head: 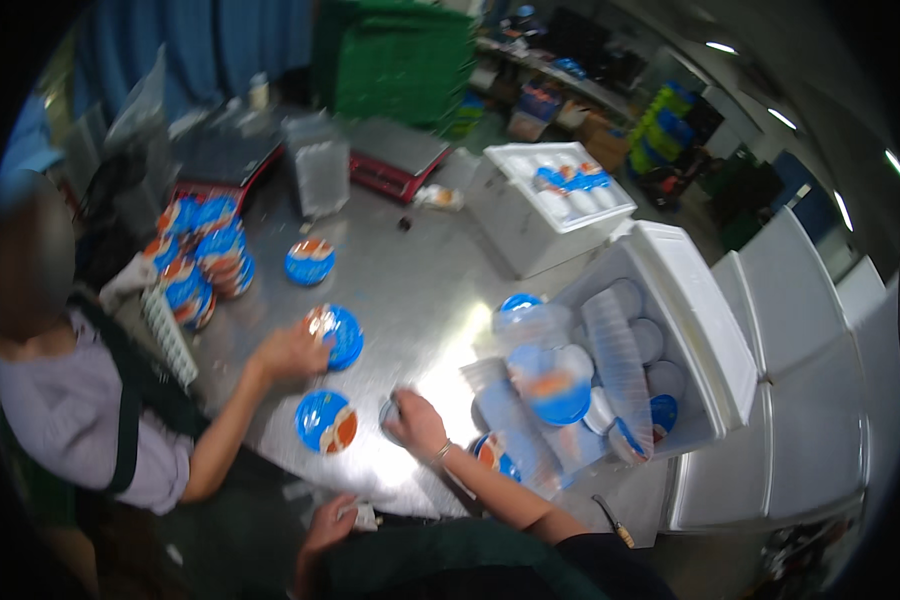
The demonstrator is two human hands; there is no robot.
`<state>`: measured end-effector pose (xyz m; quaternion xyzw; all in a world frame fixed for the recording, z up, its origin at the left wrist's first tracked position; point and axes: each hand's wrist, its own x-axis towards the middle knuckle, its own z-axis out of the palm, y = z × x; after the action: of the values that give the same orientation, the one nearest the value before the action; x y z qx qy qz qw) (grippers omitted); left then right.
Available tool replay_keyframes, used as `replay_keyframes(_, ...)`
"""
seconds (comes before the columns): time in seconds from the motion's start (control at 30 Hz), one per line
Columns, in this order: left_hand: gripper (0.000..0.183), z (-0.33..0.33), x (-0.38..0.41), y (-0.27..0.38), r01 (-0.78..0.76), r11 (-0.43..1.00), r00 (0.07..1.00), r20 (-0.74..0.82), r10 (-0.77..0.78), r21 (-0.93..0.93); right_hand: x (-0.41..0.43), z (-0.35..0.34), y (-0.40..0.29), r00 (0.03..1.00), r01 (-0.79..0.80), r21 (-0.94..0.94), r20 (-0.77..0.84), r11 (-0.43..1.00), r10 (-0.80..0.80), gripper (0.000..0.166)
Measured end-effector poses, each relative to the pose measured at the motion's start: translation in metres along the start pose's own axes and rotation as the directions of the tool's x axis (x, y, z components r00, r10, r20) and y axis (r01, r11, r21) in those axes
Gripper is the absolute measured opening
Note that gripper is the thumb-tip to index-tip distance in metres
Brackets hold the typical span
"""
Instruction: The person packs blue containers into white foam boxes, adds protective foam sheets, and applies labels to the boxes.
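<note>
Over the steel table my right hand point(420, 429) has its fingers closed around a small greyish object point(390, 415), too blurred to name. My left hand point(331, 523) is low at the table's front edge, beside a crumpled white scrap point(365, 517); whether it grips the scrap is unclear. A round tub with a blue and orange printed lid point(325, 421) lies just left of my right hand. Farther off, a co-worker's hand point(294, 351) touches a similar blue-lidded tub point(345, 339). Another such tub point(310, 262) stands beyond it.
Stacked tubs point(202, 255) stand at the left near the co-worker. Clear plastic sleeves point(510, 420) and tubs lie right, before an open white foam box point(682, 330). A wooden-handled knife point(615, 521) rests at the near right. Red-edged scales point(397, 161) stand at the back.
</note>
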<state>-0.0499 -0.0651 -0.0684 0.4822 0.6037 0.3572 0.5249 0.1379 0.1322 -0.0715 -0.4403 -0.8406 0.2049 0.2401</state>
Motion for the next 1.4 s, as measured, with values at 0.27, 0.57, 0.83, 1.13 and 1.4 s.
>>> replay_keyframes(0.27,0.021,0.002,0.012,0.049,0.064,0.997,0.994,0.092,-0.06,-0.032,-0.015,-0.017,0.012,0.945,0.304,-0.186,0.185,0.934,-0.271,0.065)
replay_keyframes(0.57,0.025,0.001,-0.001,0.044,0.006,0.99,0.988,-0.152,-0.027,-0.14,0.019,-0.002,0.033,0.94,-0.32,0.494,0.062,0.808,0.335,0.042)
replay_keyframes(0.83,0.021,-0.004,-0.016,0.038,0.025,0.973,0.976,-0.206,-0.074,-0.229,0.062,0.001,-0.055,0.793,-0.437,0.861,0.505,-0.261,0.341,0.041)
replay_keyframes(1.13,0.031,-0.011,0.005,0.018,-0.028,0.995,0.97,-0.242,0.005,-0.093,0.097,-0.143,0.142,0.887,-0.298,-0.107,-0.398,0.949,0.234,0.04)
replay_keyframes(1.4,0.042,-0.007,0.049,-0.047,-0.248,0.968,0.939,-0.239,0.249,0.035,0.118,-0.135,0.195,0.777,-0.508,-0.657,-0.07,0.558,0.625,0.045)
